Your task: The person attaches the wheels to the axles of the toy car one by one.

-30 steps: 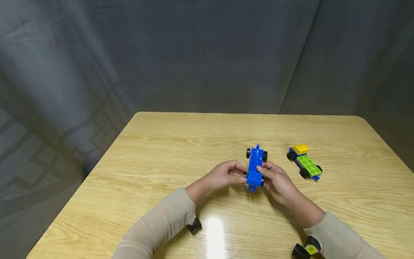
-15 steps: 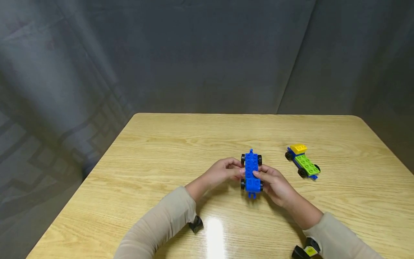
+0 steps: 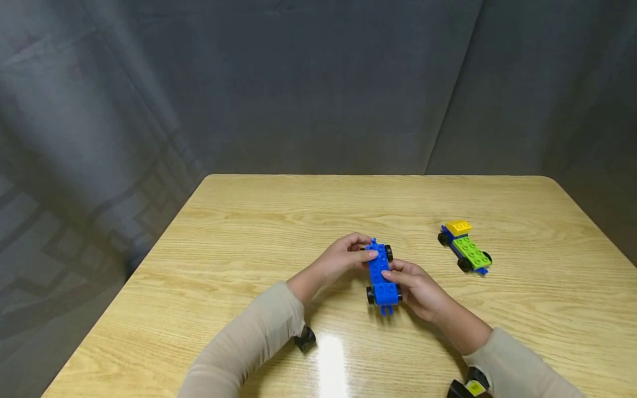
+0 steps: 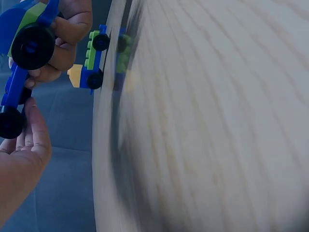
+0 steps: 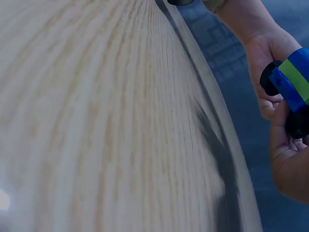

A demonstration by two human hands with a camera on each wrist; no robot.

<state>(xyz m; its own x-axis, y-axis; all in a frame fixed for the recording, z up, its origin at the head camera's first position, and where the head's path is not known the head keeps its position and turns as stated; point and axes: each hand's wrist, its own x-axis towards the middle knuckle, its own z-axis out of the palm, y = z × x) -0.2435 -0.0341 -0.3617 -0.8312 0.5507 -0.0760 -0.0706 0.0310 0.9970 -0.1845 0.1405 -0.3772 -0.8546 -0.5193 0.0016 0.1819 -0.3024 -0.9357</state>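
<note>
A blue toy car [image 3: 382, 284] made of building bricks, with black wheels and a hook at its near end, is held above the table by both hands. My left hand [image 3: 339, 261] pinches its far end, thumb on top, covering the far left wheel. My right hand [image 3: 422, 291] grips the car's right side near the middle, its thumb lying on the studs. In the right wrist view a green layer [image 5: 295, 79] shows between the car's blue parts. The wrist views also show the car's black wheels [image 4: 33, 47] and the fingers around its underside.
To the right on the wooden table [image 3: 259, 221] stands a second toy car [image 3: 473, 253], with green studs, a yellow block and black wheels. A dark wrist device [image 3: 305, 338] hangs under the left sleeve, another [image 3: 470, 386] under the right. Grey curtains [image 3: 308, 94] hang behind.
The blue car has moved left and nearer to me, its far end tilting left. My left hand has slid from its near left wheel to its far end. The right hand keeps its grip.
</note>
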